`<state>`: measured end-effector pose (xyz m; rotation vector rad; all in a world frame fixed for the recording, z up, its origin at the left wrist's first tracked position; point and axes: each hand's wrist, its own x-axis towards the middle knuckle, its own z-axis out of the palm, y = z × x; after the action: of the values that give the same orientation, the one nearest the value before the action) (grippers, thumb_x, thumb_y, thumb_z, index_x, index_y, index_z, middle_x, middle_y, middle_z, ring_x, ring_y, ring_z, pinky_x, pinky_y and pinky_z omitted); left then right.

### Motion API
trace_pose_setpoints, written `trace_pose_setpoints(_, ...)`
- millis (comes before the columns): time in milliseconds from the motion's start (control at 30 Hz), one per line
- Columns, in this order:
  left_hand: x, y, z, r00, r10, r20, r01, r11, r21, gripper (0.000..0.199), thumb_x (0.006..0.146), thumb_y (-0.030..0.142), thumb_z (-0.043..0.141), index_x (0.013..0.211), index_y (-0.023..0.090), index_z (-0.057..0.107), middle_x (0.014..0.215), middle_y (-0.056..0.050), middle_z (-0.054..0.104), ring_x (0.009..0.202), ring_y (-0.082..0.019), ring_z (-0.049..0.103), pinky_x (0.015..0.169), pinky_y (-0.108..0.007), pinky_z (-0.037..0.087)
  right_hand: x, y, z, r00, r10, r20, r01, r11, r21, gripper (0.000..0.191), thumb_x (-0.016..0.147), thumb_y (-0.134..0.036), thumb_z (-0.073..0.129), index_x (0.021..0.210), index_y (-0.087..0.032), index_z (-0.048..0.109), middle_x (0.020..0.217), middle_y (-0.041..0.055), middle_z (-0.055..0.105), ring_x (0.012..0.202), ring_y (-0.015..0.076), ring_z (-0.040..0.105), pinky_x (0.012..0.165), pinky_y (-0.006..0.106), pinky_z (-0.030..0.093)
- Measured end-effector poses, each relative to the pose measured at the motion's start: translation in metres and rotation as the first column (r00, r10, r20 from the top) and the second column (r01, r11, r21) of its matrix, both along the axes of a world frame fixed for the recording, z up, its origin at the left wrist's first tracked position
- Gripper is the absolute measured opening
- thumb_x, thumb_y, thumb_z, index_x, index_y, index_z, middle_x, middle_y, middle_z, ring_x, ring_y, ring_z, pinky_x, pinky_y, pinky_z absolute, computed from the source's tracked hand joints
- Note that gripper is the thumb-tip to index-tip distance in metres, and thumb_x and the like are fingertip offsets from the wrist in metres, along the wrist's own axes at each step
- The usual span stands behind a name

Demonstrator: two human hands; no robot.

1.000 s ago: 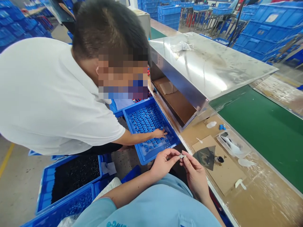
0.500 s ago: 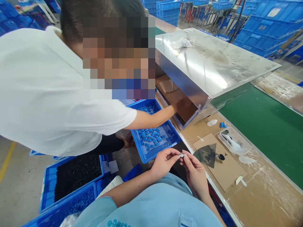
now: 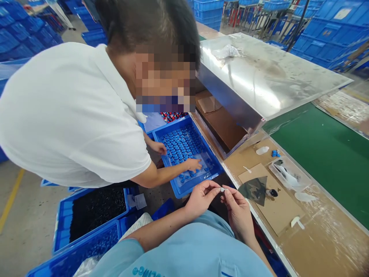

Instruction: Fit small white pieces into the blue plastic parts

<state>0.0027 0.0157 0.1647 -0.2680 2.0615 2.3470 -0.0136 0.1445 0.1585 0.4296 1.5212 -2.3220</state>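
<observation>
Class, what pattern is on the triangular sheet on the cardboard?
Camouflage-like green-grey patches on the sheet, clearest in the head view.

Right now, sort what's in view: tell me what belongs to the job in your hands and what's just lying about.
In the job:
left hand
right hand
small white part, pinched between both hands

Just lying about:
camouflage-patterned sheet
cardboard sheet
clear plastic tray
co-worker's blue tray
</observation>
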Motion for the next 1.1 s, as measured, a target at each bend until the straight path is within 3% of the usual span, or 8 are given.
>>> trace_pose_setpoints(300,-0.003,-0.004,-0.003,0.998,-0.055,-0.016,0.053,0.991,-0.120,0.030,0.083,0.045,0.057,0.081,0.016,0.061,0.078,-0.004,0.065,0.076,-0.014,0.059,0.073,-0.026,0.047,0.000,-0.003,0.001,0.999,-0.032,0.022,0.032,0.999,0.006,0.039,0.047,-0.048,0.087,0.071,-0.021,0.074,0.070,0.0004,0.068,0.059,0.0083,0.052,0.058,0.020,0.046)
trace_pose_setpoints(600,-0.005,0.000,-0.005,0.989,-0.143,0.027,0.146,0.973,-0.181,0.027,0.083,0.041,0.054,0.079,0.015,0.059,0.076,-0.003,0.062,0.070,-0.013,0.055,0.067,-0.025,0.044,0.004,0.005,-0.004,1.000,-0.019,0.018,0.018,0.997,0.070,0.041,0.050,-0.052,0.085,0.070,-0.019,0.072,0.057,-0.0015,0.058,0.057,0.0108,0.048,0.058,0.024,0.044)
trace_pose_setpoints(1100,-0.009,0.002,-0.008,0.949,-0.261,0.178,0.305,0.904,-0.301,0.014,0.082,0.024,0.054,0.082,0.014,0.064,0.075,-0.001,0.064,0.068,-0.011,0.053,0.064,-0.021,0.041,0.009,0.015,-0.024,0.987,-0.101,0.125,0.088,0.990,0.109,0.043,0.045,-0.048,0.087,0.072,-0.018,0.072,0.070,-0.0010,0.065,0.060,0.0091,0.050,0.059,0.020,0.047)
